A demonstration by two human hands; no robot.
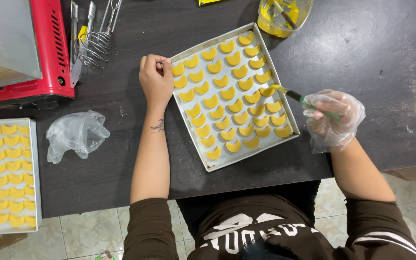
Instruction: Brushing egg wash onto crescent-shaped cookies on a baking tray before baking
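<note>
The person sat at a dark tabletop [362, 53] with a metal baking tray [208, 166] lying at a slant in front of them, filled with rows of yellow crescent-shaped cookies [227, 94]. The left hand [155, 79] rested on the tray's upper left edge, its fingers curled shut against the rim. The right hand [331, 118], inside a loose clear plastic glove, had its fingers closed around a green-handled brush [304, 101], just off the tray's right edge, and the brush's yellow tip touched a cookie near that edge. A yellow container [285, 17] with another tool inside stood just beyond the tray's far corner. To the right of the tray the tabletop lay open, dusted with flour toward its right edge. On the left, a crumpled plastic bag [75, 135] lay between the tray and a second tray of cookies [6, 175], which sat at the tabletop's near left corner. A red appliance [49, 48] and a wire whisk [95, 45] occupied the far left.
</note>
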